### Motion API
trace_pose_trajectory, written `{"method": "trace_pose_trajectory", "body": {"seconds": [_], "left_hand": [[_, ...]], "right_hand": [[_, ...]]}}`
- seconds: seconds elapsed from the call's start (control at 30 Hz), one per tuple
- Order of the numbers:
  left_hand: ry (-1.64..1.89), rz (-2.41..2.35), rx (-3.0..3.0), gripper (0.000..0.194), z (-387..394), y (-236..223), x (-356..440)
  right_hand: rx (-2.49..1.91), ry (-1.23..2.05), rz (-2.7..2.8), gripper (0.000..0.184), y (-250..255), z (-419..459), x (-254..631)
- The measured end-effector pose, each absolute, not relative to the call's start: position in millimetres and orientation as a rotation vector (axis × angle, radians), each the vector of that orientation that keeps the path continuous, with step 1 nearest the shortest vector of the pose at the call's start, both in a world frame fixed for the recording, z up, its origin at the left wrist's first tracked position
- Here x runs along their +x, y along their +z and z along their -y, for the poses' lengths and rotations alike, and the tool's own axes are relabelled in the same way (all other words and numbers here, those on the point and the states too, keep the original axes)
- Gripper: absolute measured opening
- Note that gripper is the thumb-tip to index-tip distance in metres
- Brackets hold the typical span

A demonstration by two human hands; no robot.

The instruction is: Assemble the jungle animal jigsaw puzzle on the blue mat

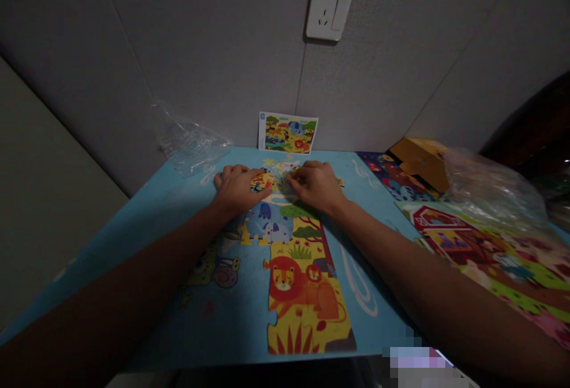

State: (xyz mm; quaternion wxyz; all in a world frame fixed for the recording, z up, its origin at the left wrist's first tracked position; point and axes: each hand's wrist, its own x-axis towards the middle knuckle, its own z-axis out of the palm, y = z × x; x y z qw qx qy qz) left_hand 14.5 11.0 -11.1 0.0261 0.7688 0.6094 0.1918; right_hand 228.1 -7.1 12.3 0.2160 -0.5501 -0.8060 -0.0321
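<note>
Near the far end of the blue table, my left hand [237, 188] is closed over a puzzle piece [260, 182] with an orange animal on it, its thumb and index finger at the piece's edges. Facing it, my right hand [318, 185] has thumb and fingers drawn together on another puzzle piece, mostly hidden under the hand. Between the hands lie further pieces with yellow and green print. Closer to me, joined pieces form a partial jigsaw puzzle [303, 302] with two lions, and above them blue elephants [267, 224] and a green tree.
A small picture card [288, 133] leans on the wall behind the table [178, 328]. Clear plastic wrap [196, 144] lies at the back left. At the right are a farm-scene puzzle [494, 263], a brown cardboard box [418, 162] and more plastic [494, 186]. A wall socket [331, 6] is above.
</note>
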Motion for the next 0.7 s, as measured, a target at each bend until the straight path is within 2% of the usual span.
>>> {"method": "trace_pose_trajectory", "body": {"seconds": [0.13, 0.23, 0.33, 0.7], "left_hand": [[0.591, -1.893, 2.399, 0.056, -11.9, -11.9, 14.0], [0.596, -1.882, 2.43, 0.055, -12.0, -11.4, 13.5], [0.621, -1.875, 2.436, 0.052, -12.0, -10.4, 13.5], [0.729, -1.846, 2.452, 0.04, -13.3, -7.6, 12.4]], "right_hand": [[-1.206, 0.241, 2.605, 0.03, 20.5, 30.9, 203.1], [-1.082, 0.317, 2.745, 0.042, 21.7, 47.0, 188.0], [-1.045, 0.38, 2.787, 0.044, 20.4, 55.2, 180.6], [-1.111, 0.331, 2.77, 0.037, 19.1, 51.7, 183.9]]}}
